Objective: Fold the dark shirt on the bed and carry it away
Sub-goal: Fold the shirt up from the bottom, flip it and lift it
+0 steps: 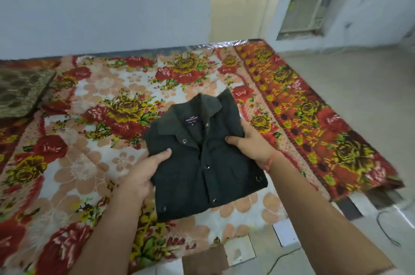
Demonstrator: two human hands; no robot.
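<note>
Gripping dark shirt (202, 169) (folded, collar up), left hand (140, 174), right hand (254, 146), seemingly lifted off bed (89, 86)

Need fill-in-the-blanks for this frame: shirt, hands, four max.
1. The shirt is already ___.
2. Its collar points ___ from the person.
3. A red thread circles the ___ wrist.
4. The left hand and right hand grip it, thumbs on ___.
Missing: folded; away; right; top.
</note>
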